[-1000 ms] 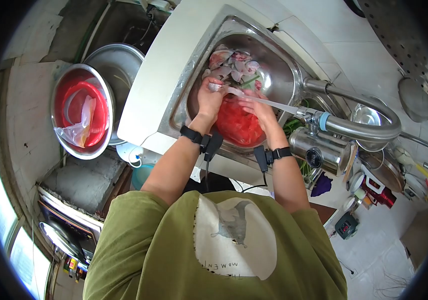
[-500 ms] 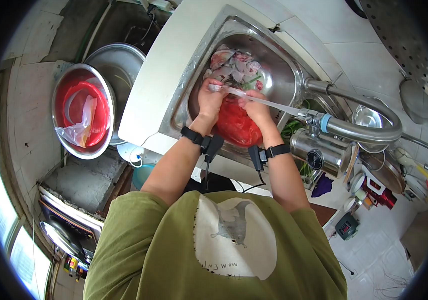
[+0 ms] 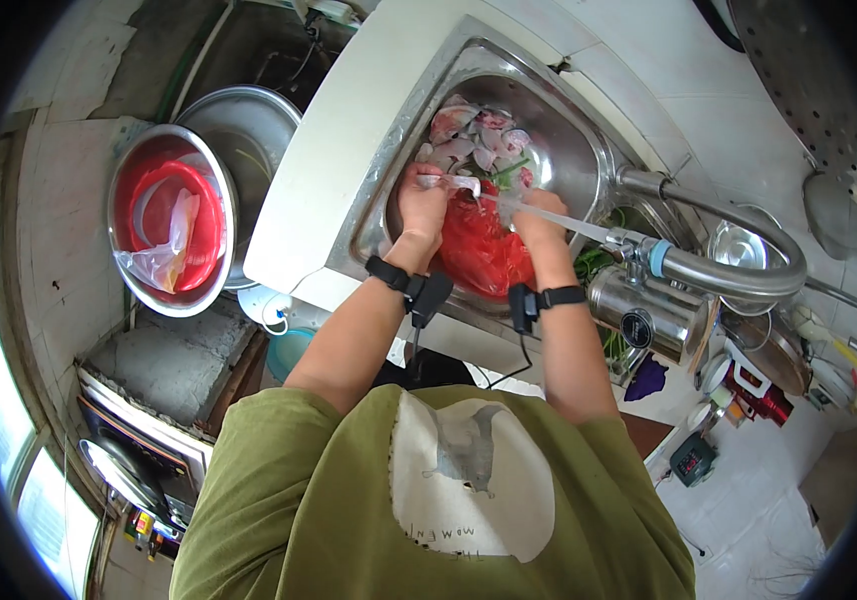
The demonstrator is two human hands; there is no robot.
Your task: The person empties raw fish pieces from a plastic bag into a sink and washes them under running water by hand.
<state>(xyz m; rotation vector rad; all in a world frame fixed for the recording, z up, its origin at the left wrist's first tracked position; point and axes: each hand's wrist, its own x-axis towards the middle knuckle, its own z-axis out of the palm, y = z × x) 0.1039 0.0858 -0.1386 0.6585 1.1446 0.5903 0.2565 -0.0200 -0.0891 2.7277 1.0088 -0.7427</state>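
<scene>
My left hand (image 3: pixel 423 205) is closed on a pale, pinkish piece of fish (image 3: pixel 462 184) over the sink (image 3: pixel 569 150). Its free end points right, near the stream of water (image 3: pixel 549 214) from the faucet (image 3: pixel 632 243). On the other side of the stream is my right hand (image 3: pixel 541 218), its fingers curled; whatever is in them is hidden. Beyond the hands, several pale and reddish fish pieces (image 3: pixel 479 135) lie heaped in the sink with a few green strips (image 3: pixel 512 172). A red plastic bag (image 3: pixel 479 250) spreads between my wrists, at the sink's near side.
Left of the white counter (image 3: pixel 324 190) stand a steel basin holding a red bowl (image 3: pixel 217 225) with a clear plastic bag (image 3: pixel 171 250), and a larger metal basin (image 3: pixel 264 150). A steel cylinder (image 3: pixel 649 310) and green vegetables (image 3: pixel 614 345) are right of the sink.
My hands were close together at the fish piece; now they are apart. The right hand has moved right and slightly nearer to me, while the left still holds the piece.
</scene>
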